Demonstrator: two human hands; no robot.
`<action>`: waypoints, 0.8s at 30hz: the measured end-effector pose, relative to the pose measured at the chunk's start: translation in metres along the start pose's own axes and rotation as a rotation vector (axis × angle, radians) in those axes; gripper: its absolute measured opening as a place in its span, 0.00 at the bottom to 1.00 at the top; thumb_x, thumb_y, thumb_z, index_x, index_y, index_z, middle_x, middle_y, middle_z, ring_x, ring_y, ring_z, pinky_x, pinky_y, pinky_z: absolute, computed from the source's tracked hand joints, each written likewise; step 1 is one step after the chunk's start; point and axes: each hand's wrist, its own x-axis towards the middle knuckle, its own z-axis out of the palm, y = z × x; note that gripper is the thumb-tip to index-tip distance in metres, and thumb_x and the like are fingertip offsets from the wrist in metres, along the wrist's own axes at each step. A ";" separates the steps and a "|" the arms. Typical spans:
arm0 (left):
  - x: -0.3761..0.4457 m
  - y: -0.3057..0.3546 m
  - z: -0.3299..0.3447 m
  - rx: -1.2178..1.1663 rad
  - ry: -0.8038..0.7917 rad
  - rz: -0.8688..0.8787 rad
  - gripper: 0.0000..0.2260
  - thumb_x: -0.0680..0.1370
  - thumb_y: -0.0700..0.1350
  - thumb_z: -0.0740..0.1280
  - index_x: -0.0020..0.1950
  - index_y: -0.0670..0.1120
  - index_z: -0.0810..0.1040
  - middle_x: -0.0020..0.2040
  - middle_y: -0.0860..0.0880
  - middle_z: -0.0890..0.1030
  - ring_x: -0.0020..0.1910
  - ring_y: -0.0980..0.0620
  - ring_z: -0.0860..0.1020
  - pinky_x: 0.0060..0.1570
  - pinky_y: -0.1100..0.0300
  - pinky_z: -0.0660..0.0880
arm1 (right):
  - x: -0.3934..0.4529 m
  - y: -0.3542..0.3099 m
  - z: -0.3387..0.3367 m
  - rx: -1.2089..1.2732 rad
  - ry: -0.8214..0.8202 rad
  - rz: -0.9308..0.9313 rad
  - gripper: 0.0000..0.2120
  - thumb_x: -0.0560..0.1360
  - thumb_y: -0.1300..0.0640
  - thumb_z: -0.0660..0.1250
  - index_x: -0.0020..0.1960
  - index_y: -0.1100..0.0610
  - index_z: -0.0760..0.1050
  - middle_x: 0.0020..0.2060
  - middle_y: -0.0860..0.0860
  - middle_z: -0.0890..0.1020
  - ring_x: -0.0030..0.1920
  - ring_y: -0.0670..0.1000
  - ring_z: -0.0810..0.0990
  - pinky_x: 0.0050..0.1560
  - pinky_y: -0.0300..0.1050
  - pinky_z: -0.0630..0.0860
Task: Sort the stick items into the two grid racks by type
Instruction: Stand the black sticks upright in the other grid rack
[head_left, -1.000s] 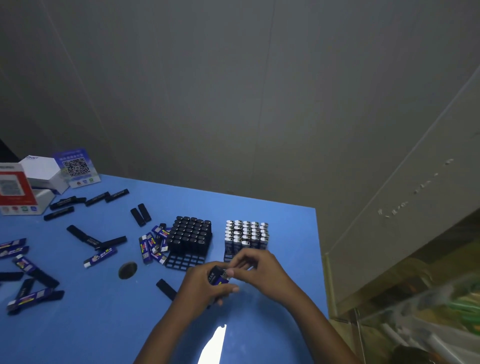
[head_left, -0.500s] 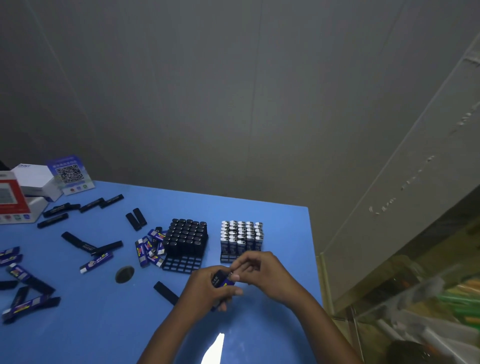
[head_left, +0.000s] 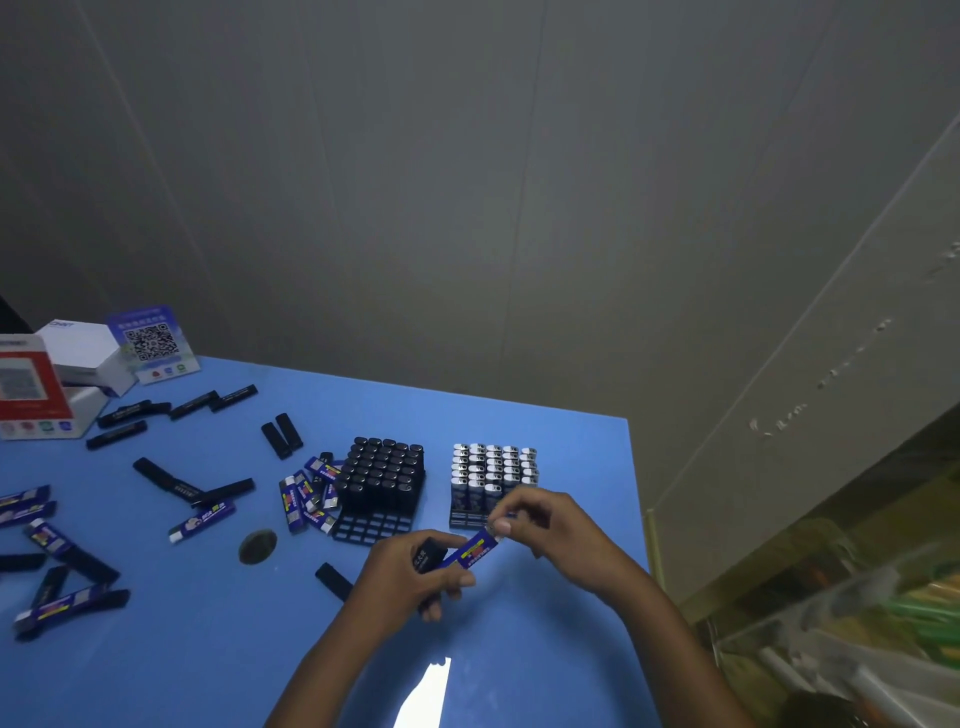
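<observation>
Lower centre: our right hand (head_left: 545, 525) pinches the top end of a blue stick (head_left: 475, 552); our left hand (head_left: 410, 577) grips its lower end plus a black stick (head_left: 427, 558). Stick's axis slants up-right toward the silver-topped rack (head_left: 491, 480), nearer our right hand.

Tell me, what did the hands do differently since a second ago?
The right hand has drawn the blue stick further out of the left hand, so more of it shows between them. The left hand keeps gripping a black stick. The black rack, white-topped rack and loose sticks look unchanged.
</observation>
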 end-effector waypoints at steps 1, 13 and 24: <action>0.000 0.000 0.000 -0.004 0.005 0.000 0.18 0.66 0.42 0.79 0.54 0.45 0.82 0.34 0.40 0.84 0.24 0.47 0.73 0.25 0.60 0.71 | 0.001 0.002 -0.002 0.012 0.001 0.013 0.06 0.80 0.56 0.68 0.45 0.54 0.80 0.39 0.61 0.79 0.36 0.49 0.71 0.37 0.44 0.70; 0.023 0.015 0.000 -0.001 0.118 0.157 0.09 0.70 0.42 0.78 0.47 0.45 0.84 0.30 0.42 0.82 0.23 0.47 0.72 0.26 0.57 0.71 | 0.014 0.008 -0.009 -0.166 -0.039 0.125 0.15 0.77 0.42 0.69 0.38 0.50 0.79 0.31 0.49 0.74 0.34 0.46 0.69 0.38 0.44 0.65; 0.042 0.007 -0.003 -0.007 0.130 0.082 0.12 0.69 0.40 0.78 0.50 0.46 0.83 0.33 0.43 0.84 0.23 0.48 0.72 0.25 0.60 0.70 | 0.027 0.006 -0.025 -0.014 -0.028 0.139 0.04 0.76 0.53 0.74 0.43 0.53 0.85 0.32 0.55 0.82 0.33 0.45 0.77 0.36 0.38 0.71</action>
